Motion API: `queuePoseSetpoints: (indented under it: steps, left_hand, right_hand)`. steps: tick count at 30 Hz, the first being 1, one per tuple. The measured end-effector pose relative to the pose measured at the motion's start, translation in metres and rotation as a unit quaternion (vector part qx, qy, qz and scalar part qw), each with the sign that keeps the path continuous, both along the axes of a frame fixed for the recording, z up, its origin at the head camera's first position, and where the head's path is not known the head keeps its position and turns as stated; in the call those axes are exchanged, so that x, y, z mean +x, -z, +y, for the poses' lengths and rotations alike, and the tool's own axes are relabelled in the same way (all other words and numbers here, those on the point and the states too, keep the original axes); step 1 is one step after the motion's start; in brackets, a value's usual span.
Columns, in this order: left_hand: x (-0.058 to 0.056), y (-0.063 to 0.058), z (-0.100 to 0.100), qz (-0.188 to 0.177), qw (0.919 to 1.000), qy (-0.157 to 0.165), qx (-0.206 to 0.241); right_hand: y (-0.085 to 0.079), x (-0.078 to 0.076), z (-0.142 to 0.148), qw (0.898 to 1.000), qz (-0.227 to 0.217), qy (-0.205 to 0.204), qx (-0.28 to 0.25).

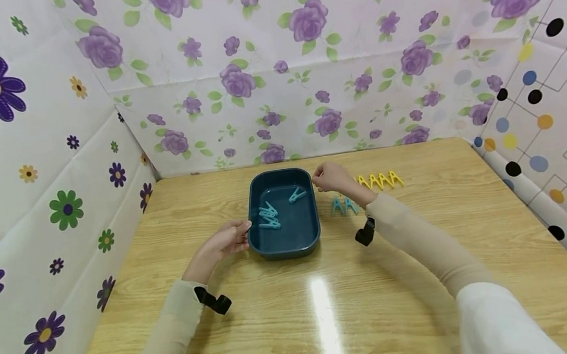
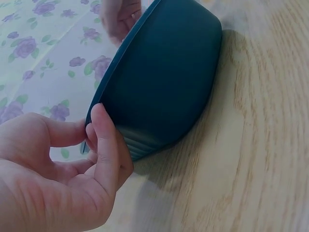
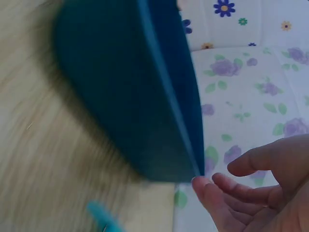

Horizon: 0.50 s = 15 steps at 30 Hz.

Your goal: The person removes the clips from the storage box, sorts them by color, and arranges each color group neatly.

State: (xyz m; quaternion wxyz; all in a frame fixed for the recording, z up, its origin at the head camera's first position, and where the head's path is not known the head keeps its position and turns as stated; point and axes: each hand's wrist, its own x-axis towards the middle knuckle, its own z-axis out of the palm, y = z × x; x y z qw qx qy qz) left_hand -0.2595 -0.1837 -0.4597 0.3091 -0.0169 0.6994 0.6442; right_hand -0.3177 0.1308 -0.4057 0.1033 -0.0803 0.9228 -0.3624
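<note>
From my head view, a purple-rose sheet [image 1: 279, 109] fills the top of the frame, and below it a wood-grain table [image 1: 272, 313] spreads to the bottom edge. Rising from lower right, the right sleeve [image 1: 421, 241] leads to a forearm that blocks my view of part of the pegs. Mid-frame on the table I have a dark teal tray [image 1: 294, 233], its long axis running top to bottom and its hollow facing up. The left hand [image 1: 225, 240] pinches the tray's left rim; the right hand [image 1: 332, 178], fingers loosely bent and gripping nothing I can see, is at the upper right rim, though I cannot tell whether it touches. Right of that hand stretches a row of yellow clothespins [image 1: 382, 177], legs spreading downward in the frame; below them, teal clothespins [image 1: 348, 200] point likewise, partly hidden by the wrist. Inside the tray, a teal cluster [image 1: 268, 213] overlaps at left, while a lone teal clothespin [image 1: 296, 194] slants lower left to upper right.
</note>
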Motion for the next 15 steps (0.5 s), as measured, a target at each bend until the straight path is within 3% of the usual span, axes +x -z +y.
queuePoseSetpoints:
  steps: [8,12,15]
  left_hand:
    - [-0.001,0.001,-0.001,0.008,1.0000,0.000,0.004]
    - [0.001,0.002,-0.002,0.010,0.9999,-0.001,0.004]
    - [0.003,0.003,-0.002,0.010,0.9999,-0.002,0.006]
  right_hand:
    - [-0.010,-0.014,-0.035,1.000,0.019,-0.015,-0.008]
    - [-0.003,-0.025,-0.049,0.997,0.020,-0.064,0.037]
    - [0.003,-0.030,-0.058,0.990,0.016,-0.109,0.092]
